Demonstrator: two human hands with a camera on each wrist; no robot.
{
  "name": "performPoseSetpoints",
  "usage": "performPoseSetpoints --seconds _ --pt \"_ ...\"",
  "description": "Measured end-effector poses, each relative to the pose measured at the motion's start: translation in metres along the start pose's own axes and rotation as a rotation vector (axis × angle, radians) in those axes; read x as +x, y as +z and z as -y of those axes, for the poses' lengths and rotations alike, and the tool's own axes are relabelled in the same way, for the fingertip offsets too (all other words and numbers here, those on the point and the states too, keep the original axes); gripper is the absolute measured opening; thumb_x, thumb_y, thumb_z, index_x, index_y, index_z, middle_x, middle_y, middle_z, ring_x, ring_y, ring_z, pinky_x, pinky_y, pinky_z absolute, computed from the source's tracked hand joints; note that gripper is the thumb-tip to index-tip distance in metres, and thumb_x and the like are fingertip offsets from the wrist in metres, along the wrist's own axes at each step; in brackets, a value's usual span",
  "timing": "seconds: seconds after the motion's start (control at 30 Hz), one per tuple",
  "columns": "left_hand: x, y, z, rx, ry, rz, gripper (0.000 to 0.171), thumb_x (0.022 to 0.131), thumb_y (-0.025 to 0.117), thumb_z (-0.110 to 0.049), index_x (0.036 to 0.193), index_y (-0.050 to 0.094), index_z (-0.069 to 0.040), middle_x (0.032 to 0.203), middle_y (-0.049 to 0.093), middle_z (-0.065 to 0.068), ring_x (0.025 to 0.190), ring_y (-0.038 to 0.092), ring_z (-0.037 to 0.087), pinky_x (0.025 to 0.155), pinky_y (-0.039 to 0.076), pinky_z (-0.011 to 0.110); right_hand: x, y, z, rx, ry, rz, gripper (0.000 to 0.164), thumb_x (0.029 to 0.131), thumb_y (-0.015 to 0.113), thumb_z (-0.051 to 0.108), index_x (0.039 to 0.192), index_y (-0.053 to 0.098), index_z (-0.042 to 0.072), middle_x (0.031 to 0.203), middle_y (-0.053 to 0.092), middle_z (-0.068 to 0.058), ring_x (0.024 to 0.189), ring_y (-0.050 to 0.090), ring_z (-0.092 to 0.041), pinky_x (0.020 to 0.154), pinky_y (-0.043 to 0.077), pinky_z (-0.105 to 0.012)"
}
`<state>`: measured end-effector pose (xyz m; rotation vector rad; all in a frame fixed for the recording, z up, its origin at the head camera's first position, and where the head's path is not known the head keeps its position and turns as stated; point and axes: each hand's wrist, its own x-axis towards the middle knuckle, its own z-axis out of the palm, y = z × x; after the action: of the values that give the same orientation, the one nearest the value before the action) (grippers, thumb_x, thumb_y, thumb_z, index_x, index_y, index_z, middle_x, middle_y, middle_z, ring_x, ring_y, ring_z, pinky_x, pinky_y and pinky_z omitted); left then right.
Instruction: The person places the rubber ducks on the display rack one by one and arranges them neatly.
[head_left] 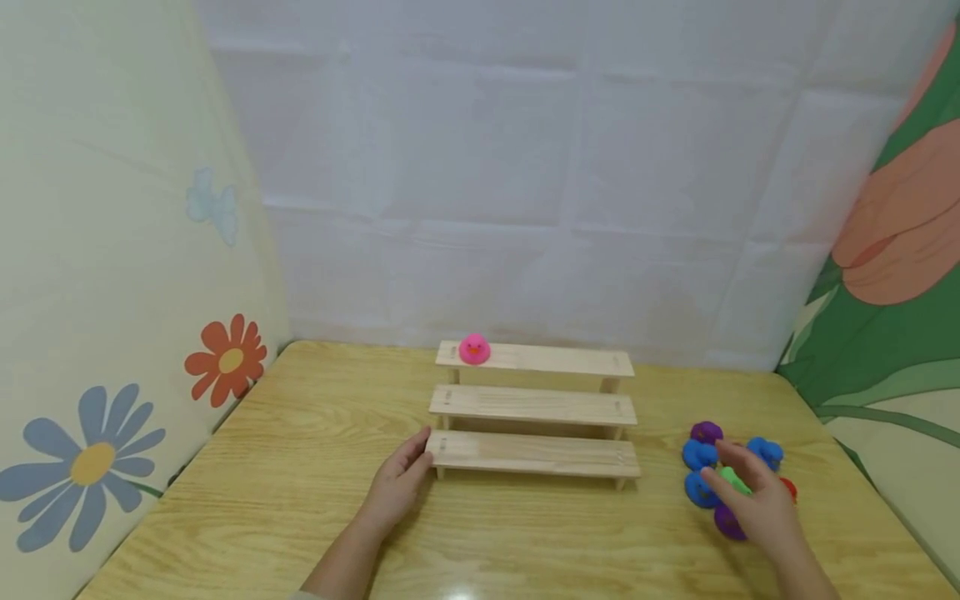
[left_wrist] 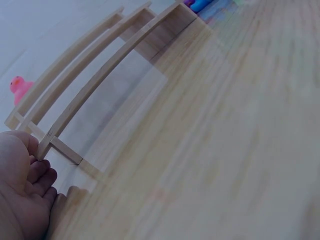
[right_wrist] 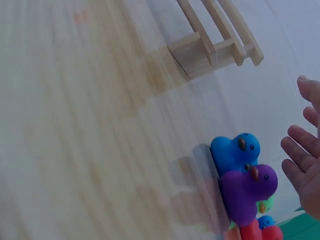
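A three-step wooden display stand (head_left: 532,454) stands on the table. My left hand (head_left: 397,483) holds the left end of its lowest step; in the left wrist view the thumb and curled fingers of the left hand (left_wrist: 25,185) meet at that corner. A pink rubber duck (head_left: 474,349) sits at the left of the top step. On the right, my right hand (head_left: 761,504) hovers over a cluster of rubber ducks, fingers spread and holding nothing. Among them are a purple duck (right_wrist: 245,192), a blue duck (right_wrist: 232,152), a red duck (right_wrist: 252,231) and a partly covered green duck (head_left: 735,481).
Wood-grain table (head_left: 300,517) surrounds the stand. A white cloth backdrop (head_left: 487,167) hangs behind it. Flower-printed panels rise along the left (head_left: 135,292) and right (head_left: 892,333) table edges.
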<state>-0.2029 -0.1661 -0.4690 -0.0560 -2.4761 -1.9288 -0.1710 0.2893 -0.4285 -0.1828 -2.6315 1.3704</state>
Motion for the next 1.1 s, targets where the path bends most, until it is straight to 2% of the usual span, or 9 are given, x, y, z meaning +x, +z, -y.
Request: performPoseSetpoints --seconds 0.1,0.13,0.2,0.27,0.33,0.4,0.43,0.87,1.1 --pt "0.001 0.0 0.0 0.001 -0.002 -0.005 0.05 0.104 0.045 -0.013 0.15 0.034 0.002 0.156 0.034 0.021 0.146 0.031 0.034 0.119 0.027 0.047 -0.003 -0.003 -0.007 0.009 -0.043 -0.043 0.052 0.094 0.067 0.029 0.134 0.053 0.0 0.109 0.054 0.035 0.095 0.039 0.032 0.081 0.033 0.005" --pt "0.001 0.0 0.0 0.003 -0.003 -0.006 0.05 0.104 0.045 -0.013 0.15 0.034 0.002 0.156 0.035 0.021 0.146 0.031 0.034 0.12 0.027 0.047 -0.004 -0.005 -0.009 0.009 -0.041 -0.047 0.052 0.093 0.068 0.029 0.134 0.053 -0.001 0.109 0.054 0.036 0.094 0.039 0.032 0.079 0.033 0.006" --pt "0.002 0.0 0.0 0.006 -0.005 -0.007 0.049 0.104 0.045 -0.013 0.149 0.034 0.002 0.155 0.035 0.02 0.146 0.031 0.034 0.12 0.027 0.047 -0.006 -0.008 -0.011 -0.02 -0.001 -0.027 0.055 0.094 0.067 0.033 0.136 0.052 0.001 0.12 0.062 0.022 0.099 0.041 0.027 0.079 0.033 0.004" --pt "0.002 0.0 0.0 0.007 -0.004 -0.005 0.049 0.104 0.045 -0.013 0.149 0.034 0.002 0.155 0.035 0.02 0.145 0.031 0.034 0.12 0.027 0.047 -0.008 -0.012 -0.012 -0.048 0.079 0.022 0.064 0.094 0.064 0.041 0.142 0.046 0.003 0.138 0.058 0.001 0.115 0.049 0.01 0.092 0.043 -0.006" --pt "0.001 0.0 0.0 0.01 -0.002 -0.003 0.049 0.104 0.045 -0.013 0.15 0.034 0.002 0.155 0.035 0.021 0.146 0.031 0.034 0.12 0.027 0.048 -0.008 -0.015 -0.014 -0.063 0.153 0.074 0.073 0.093 0.062 0.048 0.147 0.04 0.003 0.151 0.043 -0.02 0.132 0.048 -0.016 0.104 0.047 -0.025" --pt "0.001 -0.001 0.0 0.009 -0.003 -0.002 0.05 0.104 0.045 -0.013 0.15 0.034 0.002 0.155 0.035 0.021 0.146 0.031 0.034 0.12 0.027 0.048 -0.009 -0.017 -0.016 -0.068 0.203 0.108 0.079 0.093 0.061 0.052 0.149 0.034 0.003 0.155 0.034 -0.025 0.14 0.036 -0.041 0.11 0.045 -0.045" --pt "0.001 -0.001 0.0 0.009 -0.002 -0.001 0.05 0.104 0.045 -0.013 0.15 0.034 0.002 0.155 0.035 0.021 0.146 0.03 0.034 0.12 0.027 0.048 -0.01 -0.017 -0.017 -0.062 0.216 0.12 0.081 0.092 0.061 0.052 0.15 0.033 0.002 0.156 0.031 -0.026 0.142 0.032 -0.044 0.111 0.041 -0.053" --pt "0.002 0.0 0.001 0.001 0.001 -0.001 0.049 0.104 0.045 -0.012 0.149 0.034 0.003 0.155 0.036 0.021 0.145 0.031 0.034 0.12 0.027 0.047 -0.017 -0.014 -0.036 -0.055 0.26 0.111 0.081 0.09 0.064 0.053 0.146 0.038 -0.001 0.15 0.038 -0.029 0.139 0.033 -0.049 0.115 0.03 -0.062" --pt "0.002 0.001 0.001 -0.003 0.002 -0.013 0.049 0.103 0.045 -0.011 0.148 0.035 0.004 0.154 0.036 0.021 0.145 0.032 0.033 0.119 0.028 0.047 -0.019 -0.01 -0.04 -0.123 0.22 0.093 0.076 0.09 0.066 0.05 0.14 0.046 -0.003 0.144 0.045 -0.03 0.133 0.044 -0.047 0.109 0.043 -0.055"
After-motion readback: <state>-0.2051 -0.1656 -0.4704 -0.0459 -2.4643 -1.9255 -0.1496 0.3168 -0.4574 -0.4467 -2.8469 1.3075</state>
